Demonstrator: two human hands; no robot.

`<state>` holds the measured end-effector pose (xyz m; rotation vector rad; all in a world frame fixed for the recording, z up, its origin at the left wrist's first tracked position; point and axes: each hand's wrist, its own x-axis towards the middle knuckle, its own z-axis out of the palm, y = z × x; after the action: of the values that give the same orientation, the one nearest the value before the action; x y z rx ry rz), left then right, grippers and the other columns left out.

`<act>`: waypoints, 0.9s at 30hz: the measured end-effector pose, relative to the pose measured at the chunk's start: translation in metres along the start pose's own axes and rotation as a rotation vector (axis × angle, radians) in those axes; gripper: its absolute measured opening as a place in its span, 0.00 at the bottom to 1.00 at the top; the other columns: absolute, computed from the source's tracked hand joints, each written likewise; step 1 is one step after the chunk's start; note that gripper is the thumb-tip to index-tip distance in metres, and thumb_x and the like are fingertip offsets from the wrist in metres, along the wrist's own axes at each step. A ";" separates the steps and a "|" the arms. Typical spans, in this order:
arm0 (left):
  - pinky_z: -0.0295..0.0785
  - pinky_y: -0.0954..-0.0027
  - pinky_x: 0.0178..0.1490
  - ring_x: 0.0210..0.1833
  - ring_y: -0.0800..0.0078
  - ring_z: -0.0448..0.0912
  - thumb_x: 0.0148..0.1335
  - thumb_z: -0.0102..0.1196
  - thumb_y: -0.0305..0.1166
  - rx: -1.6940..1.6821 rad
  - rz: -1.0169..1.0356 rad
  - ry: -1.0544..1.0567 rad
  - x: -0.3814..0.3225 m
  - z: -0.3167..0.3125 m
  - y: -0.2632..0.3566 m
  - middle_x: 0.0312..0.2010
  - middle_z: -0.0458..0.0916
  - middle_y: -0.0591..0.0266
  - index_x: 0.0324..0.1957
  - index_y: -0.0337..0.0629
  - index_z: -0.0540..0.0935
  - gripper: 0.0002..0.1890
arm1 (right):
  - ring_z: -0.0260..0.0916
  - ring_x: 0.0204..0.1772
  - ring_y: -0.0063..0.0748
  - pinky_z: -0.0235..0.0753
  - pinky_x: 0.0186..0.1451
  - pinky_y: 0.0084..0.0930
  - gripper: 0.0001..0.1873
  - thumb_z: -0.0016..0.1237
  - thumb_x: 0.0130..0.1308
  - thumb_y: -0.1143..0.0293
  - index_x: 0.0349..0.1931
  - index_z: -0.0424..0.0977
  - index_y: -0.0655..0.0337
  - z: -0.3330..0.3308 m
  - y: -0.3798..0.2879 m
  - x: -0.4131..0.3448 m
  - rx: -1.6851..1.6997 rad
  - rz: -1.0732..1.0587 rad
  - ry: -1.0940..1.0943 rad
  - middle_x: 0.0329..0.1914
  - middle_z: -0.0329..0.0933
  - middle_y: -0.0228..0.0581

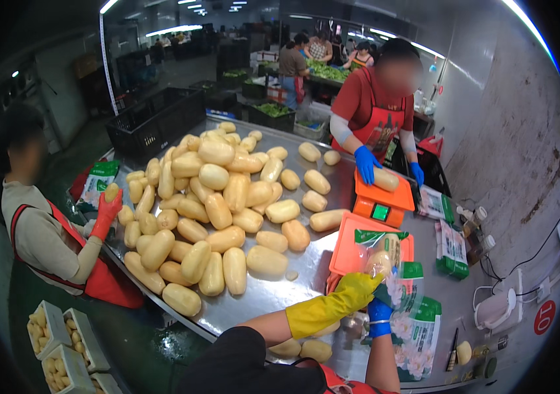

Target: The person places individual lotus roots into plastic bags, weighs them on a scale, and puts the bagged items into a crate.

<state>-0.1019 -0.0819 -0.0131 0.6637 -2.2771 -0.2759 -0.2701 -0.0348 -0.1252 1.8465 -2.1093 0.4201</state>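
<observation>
My left hand point(353, 293), in a yellow rubber glove, grips lotus root at the mouth or side of a clear printed plastic bag point(392, 276); which part it grips is hard to tell. Pale peeled lotus root point(380, 261) shows through the film. My right hand point(380, 315), blue-gloved, holds the same bag from below, its fingers partly hidden by the print. Both hands are at the near edge of an orange scale tray point(346, 246). Under and beside the right hand lie more flat printed bags point(420, 340). Loose lotus root sections point(316, 350) lie near my left forearm.
A big heap of lotus root point(216, 197) covers the steel table point(304, 276). Opposite, a blue-gloved co-worker presses a section point(385, 179) on an orange scale point(378, 212). Another, red-gloved, stands left. A knife point(452, 350) and electric kettle point(494, 310) are at right.
</observation>
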 end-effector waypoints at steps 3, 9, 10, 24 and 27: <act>0.69 0.60 0.23 0.21 0.58 0.76 0.51 0.52 0.35 0.126 0.047 -0.096 -0.007 0.002 -0.003 0.20 0.77 0.57 0.51 0.39 0.71 0.23 | 0.70 0.46 0.35 0.68 0.50 0.32 0.19 0.34 0.67 0.59 0.53 0.66 0.56 0.017 -0.009 0.006 0.052 -0.014 -0.001 0.43 0.74 0.40; 0.68 0.62 0.21 0.19 0.61 0.76 0.51 0.50 0.34 0.027 0.008 -0.085 -0.003 0.022 0.026 0.18 0.76 0.57 0.50 0.36 0.72 0.22 | 0.70 0.43 0.36 0.69 0.47 0.32 0.19 0.39 0.63 0.62 0.53 0.66 0.58 0.011 0.005 0.011 0.103 0.038 -0.002 0.41 0.74 0.42; 0.68 0.62 0.21 0.19 0.61 0.76 0.51 0.50 0.34 0.038 0.013 -0.120 -0.002 0.022 0.026 0.18 0.76 0.57 0.50 0.36 0.72 0.23 | 0.70 0.43 0.36 0.69 0.47 0.32 0.19 0.40 0.63 0.62 0.53 0.67 0.58 0.012 0.004 0.014 0.108 0.039 0.010 0.41 0.74 0.42; 0.66 0.77 0.24 0.21 0.82 0.71 0.57 0.59 0.37 -1.252 -0.612 0.214 -0.059 0.017 0.005 0.21 0.75 0.68 0.43 0.39 0.75 0.16 | 0.71 0.36 0.39 0.71 0.41 0.31 0.23 0.50 0.55 0.69 0.53 0.68 0.61 -0.007 -0.010 -0.012 0.299 0.183 0.431 0.36 0.74 0.45; 0.71 0.67 0.26 0.27 0.73 0.76 0.53 0.57 0.55 -1.305 -1.279 -0.039 -0.078 0.033 -0.034 0.29 0.76 0.65 0.42 0.46 0.72 0.25 | 0.71 0.29 0.26 0.73 0.35 0.22 0.15 0.46 0.60 0.77 0.49 0.71 0.64 -0.079 -0.044 -0.071 0.965 0.548 0.165 0.29 0.74 0.37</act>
<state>-0.0657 -0.0686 -0.0960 1.1679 -0.9145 -2.0621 -0.2149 0.0561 -0.0822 1.4317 -2.4674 1.9108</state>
